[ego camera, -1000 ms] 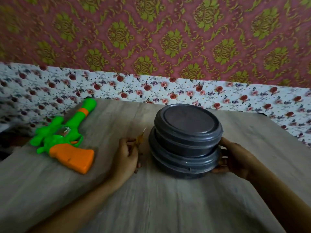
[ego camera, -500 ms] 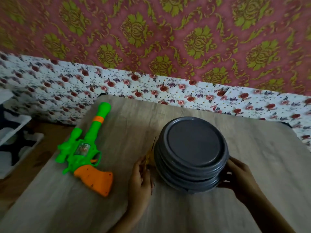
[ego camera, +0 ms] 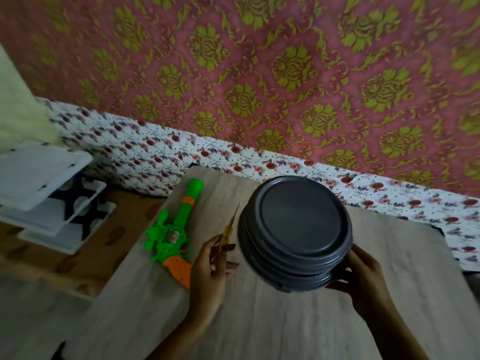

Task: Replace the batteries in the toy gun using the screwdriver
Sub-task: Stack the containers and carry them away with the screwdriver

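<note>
- My left hand [ego camera: 207, 271] is closed round a screwdriver [ego camera: 228, 227]; its yellow handle sits between thumb and fingers, and the thin shaft points up toward 1 o'clock.
- The shaft tip stands just beside the left edge of the tubs [ego camera: 296, 237], not clearly touching; blur makes it hard to tell.
- My right hand [ego camera: 363, 274] cups the tubs at their lower right side, about 4 o'clock on the stack, fingers spread against the wall.
- The tubs are dark grey, round and lidded, stacked one on another and tilted, the top lid facing me; I cannot tell if the base rests on the table [ego camera: 285, 320].
- How many tubs are in the stack I cannot tell for sure; at least two rims show.
- The gun [ego camera: 176, 232] lies flat on the table at 9 o'clock from the tubs, just left of my left hand, with no hand on it.
- Its green barrel points to 1 o'clock, toward the far edge; its orange grip lies nearest me, partly hidden behind my left wrist.
- A small clear part shows on the gun's green body; detail is too blurred to read.
- The table is pale wood grain.
- Off the table at 9 o'clock, white trays [ego camera: 44, 193] stand on a brown floor.
- Behind, at 12 o'clock, a red and gold patterned wall [ego camera: 259, 74] rises above a floral band.
</note>
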The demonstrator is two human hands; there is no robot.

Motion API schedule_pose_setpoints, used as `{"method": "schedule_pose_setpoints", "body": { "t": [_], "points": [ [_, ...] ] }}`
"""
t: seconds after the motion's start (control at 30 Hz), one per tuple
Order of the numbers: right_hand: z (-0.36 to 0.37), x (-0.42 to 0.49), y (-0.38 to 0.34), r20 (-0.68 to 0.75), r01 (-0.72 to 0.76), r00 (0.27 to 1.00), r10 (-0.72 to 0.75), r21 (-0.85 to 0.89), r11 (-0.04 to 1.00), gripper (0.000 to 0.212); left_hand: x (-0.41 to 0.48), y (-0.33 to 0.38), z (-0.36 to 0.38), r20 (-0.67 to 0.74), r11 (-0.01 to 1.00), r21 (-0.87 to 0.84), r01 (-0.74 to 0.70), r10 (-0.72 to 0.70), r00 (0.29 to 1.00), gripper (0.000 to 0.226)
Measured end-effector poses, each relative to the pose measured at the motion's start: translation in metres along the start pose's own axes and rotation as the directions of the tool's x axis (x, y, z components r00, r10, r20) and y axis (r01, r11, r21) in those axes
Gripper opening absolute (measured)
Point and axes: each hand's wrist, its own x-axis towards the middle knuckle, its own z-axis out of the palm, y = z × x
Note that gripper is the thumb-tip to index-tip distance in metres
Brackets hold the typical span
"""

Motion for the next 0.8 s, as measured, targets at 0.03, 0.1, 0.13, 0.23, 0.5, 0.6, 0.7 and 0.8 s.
{"method": "schedule_pose_setpoints", "body": {
  "t": [0.03,0.1,0.13,0.23,0.5,0.6,0.7,0.8],
  "points": [
    [0.004,-0.002,-0.002,-0.001,0.005,1.0,-0.005,0.004,1.0,0.027,0.0,0.002,-0.005,-0.006,1.0,-0.004,0.008,-0.008,1.0,0.025],
    [0.016,-0.008,-0.005,0.0,-0.002,1.0,0.002,0.007,1.0,0.027,0.001,0.006,-0.018,-0.011,1.0,-0.023,0.017,-0.018,1.0,0.023],
    [0.021,-0.011,-0.006,-0.006,-0.01,1.0,0.011,0.013,1.0,0.028,0.002,0.008,-0.024,-0.01,0.999,-0.034,0.02,-0.02,1.0,0.023],
    [0.048,-0.022,-0.009,-0.013,-0.01,1.0,0.011,0.019,1.0,0.03,0.009,0.013,-0.055,-0.017,0.999,-0.052,0.005,-0.006,1.0,0.023],
    [0.166,-0.069,-0.008,-0.056,0.026,0.998,-0.023,0.051,0.998,0.02,0.051,0.015,-0.186,-0.018,0.999,0.004,-0.048,0.048,0.999,0.025],
    [0.238,-0.093,-0.004,-0.041,0.023,0.999,-0.02,0.083,0.996,0.017,0.066,0.016,-0.268,-0.04,0.998,-0.015,-0.053,0.053,0.998,0.025],
    [0.313,-0.117,0.001,0.009,0.005,1.0,-0.006,0.099,0.995,0.019,0.073,0.025,-0.353,-0.063,0.999,0.006,-0.04,0.04,0.997,0.02],
    [0.382,-0.135,0.006,0.076,-0.034,0.997,0.024,0.123,0.992,0.02,0.076,0.032,-0.43,-0.097,1.0,0.011,-0.022,0.023,0.995,0.021]
  ]
}}
